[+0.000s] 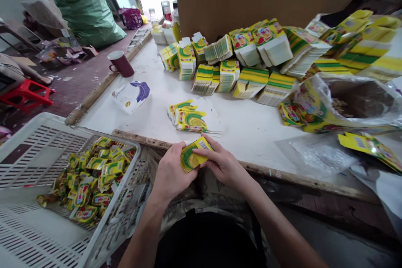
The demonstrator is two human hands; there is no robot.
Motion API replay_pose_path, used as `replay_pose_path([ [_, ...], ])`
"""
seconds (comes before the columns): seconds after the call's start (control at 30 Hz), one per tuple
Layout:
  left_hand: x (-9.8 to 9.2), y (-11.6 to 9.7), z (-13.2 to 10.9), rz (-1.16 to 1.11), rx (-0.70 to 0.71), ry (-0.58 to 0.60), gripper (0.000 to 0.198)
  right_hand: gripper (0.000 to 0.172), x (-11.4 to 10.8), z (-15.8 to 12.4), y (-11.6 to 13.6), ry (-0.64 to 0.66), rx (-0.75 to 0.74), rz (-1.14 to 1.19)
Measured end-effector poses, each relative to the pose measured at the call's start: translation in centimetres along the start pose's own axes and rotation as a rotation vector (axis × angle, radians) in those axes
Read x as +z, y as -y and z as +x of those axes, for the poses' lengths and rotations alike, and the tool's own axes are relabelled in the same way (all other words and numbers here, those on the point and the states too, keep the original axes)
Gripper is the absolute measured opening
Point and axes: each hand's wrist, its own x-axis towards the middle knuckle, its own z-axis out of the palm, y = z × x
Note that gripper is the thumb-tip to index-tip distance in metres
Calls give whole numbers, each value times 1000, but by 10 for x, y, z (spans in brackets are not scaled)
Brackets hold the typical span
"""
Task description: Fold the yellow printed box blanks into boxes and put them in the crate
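Note:
A small yellow and green printed carton (192,157) with a barcode is held over the table's front edge. My left hand (171,171) is closed around its left side. From the right, my right hand (223,163) grips its other end, with fingers lying across the printed face. Just beyond my hands, a loose pile of flat printed cartons (191,118) lies on the white tabletop. To my left stands a white plastic basket (47,123) with many small filled yellow packs (97,176) in it.
Bundled carton stacks (246,81) line the back of the table before a large cardboard sheet (257,0). A maroon mug (122,65) and a printed bag (125,97) stand left. An open plastic-lined bag (317,100) is right. Beyond, a green sack (84,12), red stool (28,94) and seated person's leg (29,76).

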Motion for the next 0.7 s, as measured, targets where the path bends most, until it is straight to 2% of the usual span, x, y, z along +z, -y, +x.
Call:
replay_pose_path([
  [0.1,-8,1,3,-8,29,49,54,29,-11,2,-1,110,32,9],
  [0.17,-11,0,6,5,64,59,52,26,-14,4,2,133,56,36],
  [0.27,-11,-5,7,47,114,8,53,26,-8,5,7,-18,142,137],
  [0.33,-8,-7,6,45,106,-34,55,43,0,4,8,-113,204,317],
  [0.4,-4,-8,3,17,71,-63,57,66,7,3,8,-126,228,521],
  [0.43,-2,-8,2,7,56,-69,58,69,8,2,8,-117,237,571],
  [0.5,3,-9,-2,30,49,-75,57,54,11,2,7,-115,285,494],
  [0.57,7,-10,-5,96,63,-76,55,39,15,3,8,-149,373,269],
  [0.63,10,-8,-7,134,56,-80,54,36,19,4,9,-188,424,90],
  [0.7,10,-4,-8,93,17,-94,53,38,23,8,10,-183,398,79],
])
